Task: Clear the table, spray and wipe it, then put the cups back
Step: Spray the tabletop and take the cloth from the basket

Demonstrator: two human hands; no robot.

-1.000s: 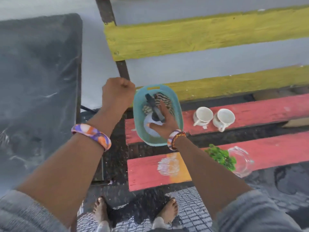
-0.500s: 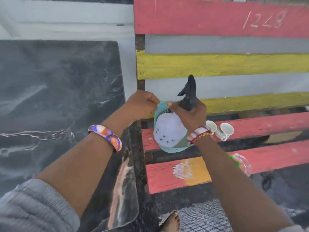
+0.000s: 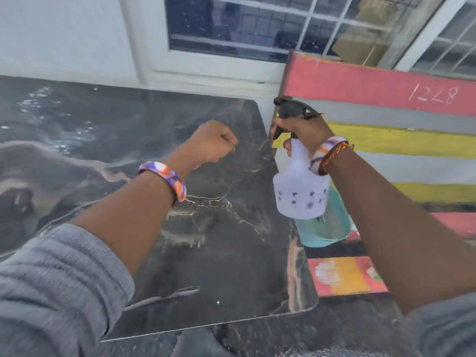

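Observation:
My right hand [image 3: 305,131] grips the neck of a white spray bottle [image 3: 300,194] with a black trigger head, held upright in the air just past the right edge of the dark marble table [image 3: 219,266]. The nozzle points left, toward the tabletop. My left hand [image 3: 210,144] hovers over the table as a closed fist with nothing visible in it. A teal plastic basket [image 3: 325,233] shows below and behind the bottle on the bench. The cups are out of view.
A painted slat bench [image 3: 373,83] in pink, yellow and grey stands right of the table, with "1228" chalked on its top slat. A white wall and a window [image 3: 231,24] lie behind the table.
My right hand lifted the spray bottle out of the teal basket and carried it up and left toward the table. The view swung from the bench to the tabletop; my left fist moved over it.

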